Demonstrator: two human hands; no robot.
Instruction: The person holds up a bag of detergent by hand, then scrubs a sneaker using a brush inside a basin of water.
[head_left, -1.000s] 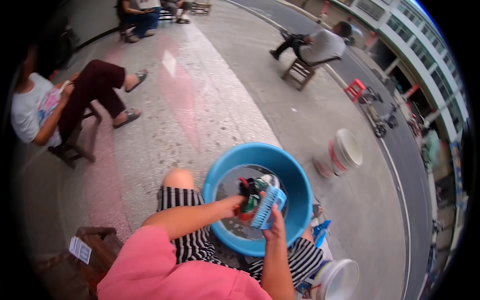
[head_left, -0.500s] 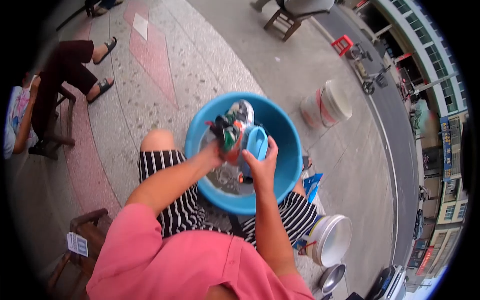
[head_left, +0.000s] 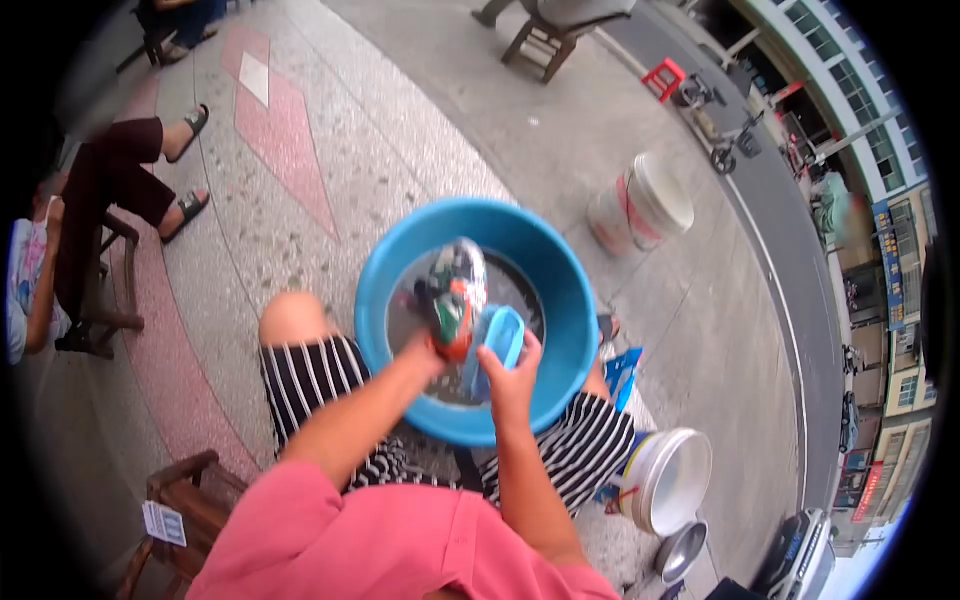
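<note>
Over the tub (head_left: 567,312), the left hand (head_left: 425,356) pinched the shoe (head_left: 462,285) in its grip; at the shoe's five o'clock, the right hand (head_left: 515,378) clasped the brush (head_left: 503,335) likewise. A bucket (head_left: 640,208) stood at the tub's two o'clock.

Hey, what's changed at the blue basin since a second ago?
The right hand has turned the brush: its bristles faced the camera, and now its handle side does. More of the shoe shows, left of the brush. The left hand still holds the shoe; the blue basin stays put.
</note>
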